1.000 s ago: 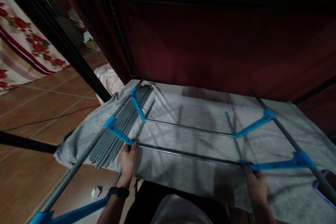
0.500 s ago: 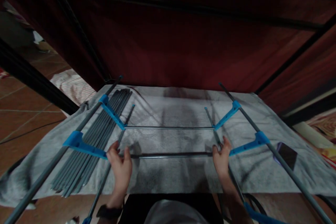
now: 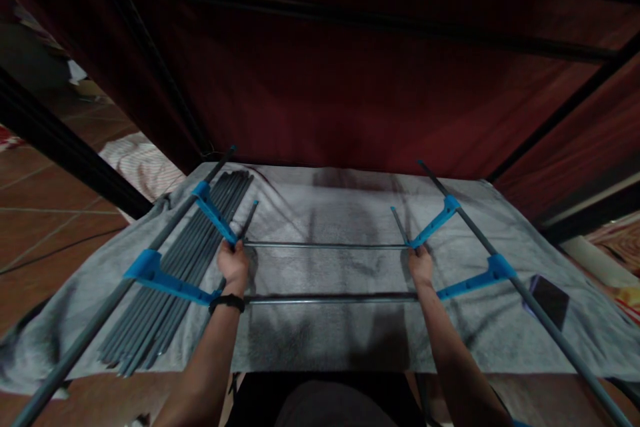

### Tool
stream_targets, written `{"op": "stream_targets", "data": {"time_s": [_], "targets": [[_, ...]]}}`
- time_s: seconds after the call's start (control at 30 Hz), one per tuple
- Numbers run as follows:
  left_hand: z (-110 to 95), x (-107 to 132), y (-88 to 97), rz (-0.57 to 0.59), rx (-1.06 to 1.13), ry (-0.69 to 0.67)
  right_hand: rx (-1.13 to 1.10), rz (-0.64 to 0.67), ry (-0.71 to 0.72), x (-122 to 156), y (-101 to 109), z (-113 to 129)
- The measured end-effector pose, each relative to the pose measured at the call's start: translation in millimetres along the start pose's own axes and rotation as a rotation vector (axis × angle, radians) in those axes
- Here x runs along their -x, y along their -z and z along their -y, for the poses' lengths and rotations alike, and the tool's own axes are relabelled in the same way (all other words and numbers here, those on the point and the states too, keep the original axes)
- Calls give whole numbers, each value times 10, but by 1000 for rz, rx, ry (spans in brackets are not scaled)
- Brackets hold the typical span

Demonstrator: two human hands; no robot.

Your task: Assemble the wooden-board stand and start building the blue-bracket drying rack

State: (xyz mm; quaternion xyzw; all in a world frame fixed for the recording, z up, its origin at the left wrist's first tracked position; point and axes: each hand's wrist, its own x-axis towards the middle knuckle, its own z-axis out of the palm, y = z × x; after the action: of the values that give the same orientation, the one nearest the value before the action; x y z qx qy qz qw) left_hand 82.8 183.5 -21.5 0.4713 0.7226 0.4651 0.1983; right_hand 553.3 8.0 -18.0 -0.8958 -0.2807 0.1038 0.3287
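A frame of grey metal tubes and blue plastic connectors stretches out in front of me. My left hand (image 3: pixel 233 263) is closed around the far left joint, where a blue connector (image 3: pixel 215 212) meets the far crossbar (image 3: pixel 325 245). At the opposite end of that bar, my right hand (image 3: pixel 421 264) grips the joint under another blue connector (image 3: pixel 434 221). Both sets of fingertips are partly hidden. The near crossbar (image 3: pixel 330 299) runs between my forearms, joined to a left near connector (image 3: pixel 167 280) and a right near connector (image 3: pixel 477 278).
Several loose grey tubes (image 3: pixel 185 273) lie in a bundle at left on a grey blanket (image 3: pixel 320 340). A phone (image 3: pixel 547 300) rests at right beside a long side tube (image 3: pixel 560 340). Behind stands a dark red panel (image 3: pixel 340 93) with black bars.
Both hands have moved forward from the near crossbar's ends to the far crossbar's ends. The frame has stayed almost where it was.
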Motion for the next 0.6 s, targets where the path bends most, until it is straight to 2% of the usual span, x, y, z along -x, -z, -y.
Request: {"op": "stream_targets", "data": {"time_s": [0.27, 0.6], "targets": [[-27, 49, -15, -63, -49, -1, 148, -45, -36, 40, -65, 40], [38, 55, -51, -41, 7, 12, 213, -47, -62, 30, -101, 9]]}}
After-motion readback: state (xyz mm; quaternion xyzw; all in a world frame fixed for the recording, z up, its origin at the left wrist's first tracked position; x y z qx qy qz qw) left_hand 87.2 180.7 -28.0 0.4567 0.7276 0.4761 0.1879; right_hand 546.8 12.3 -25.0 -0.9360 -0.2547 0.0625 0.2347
